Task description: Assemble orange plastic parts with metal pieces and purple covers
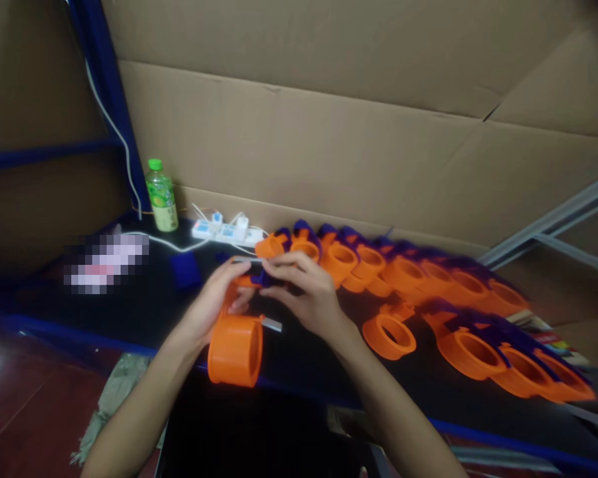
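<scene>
Inspecting head view: only one camera on record, so all entries below come from it.
Left hand: the left hand (214,302) grasps the top of an orange ring part (235,350), which hangs over the near edge of the counter (299,358).
Right hand: the right hand (311,292) is curled, fingertips pinched on a small dark blue piece (265,277) at the top of that same part; fingers of both hands meet there.
Metal pin: a short grey metal pin (272,324) shows just beside the ring part, under the right hand; whether it is seated I cannot tell.
Held part location: in front of the person, between both hands, above the counter's near edge.
Finished pieces: a row of orange-and-blue assemblies (408,272) runs along the back of the counter, with more (508,358) to the right; image blurred there.
Loose ring: a bare orange ring (389,333) lies just right of the right hand.
Other items: green-capped bottle (160,196), white power strip (224,231), cardboard wall (329,146).
Step in hand (judgement): fitting the blue piece onto the orange ring part.
Next move (judgement): calls for steady alignment and firm pressing while the left hand braces the ring.
</scene>
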